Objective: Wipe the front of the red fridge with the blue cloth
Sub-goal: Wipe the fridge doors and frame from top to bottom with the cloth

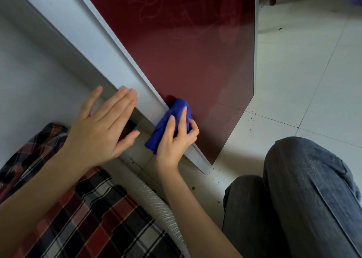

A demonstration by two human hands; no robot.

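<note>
Blue cloth (pixel 162 126) is bunched in the right hand (pixel 176 142), whose fingers curl round it and press it on the red fridge front (pixel 186 57), low down by the grey edge. It looks soft and light, so it is best held as a wad under the fingers. The left hand (pixel 101 126) rests flat, fingers straight, on the grey side (pixel 94 48). The glossy front seems stiff and smooth.

Dim daylight, soft, wide-angle edge distortion
</note>
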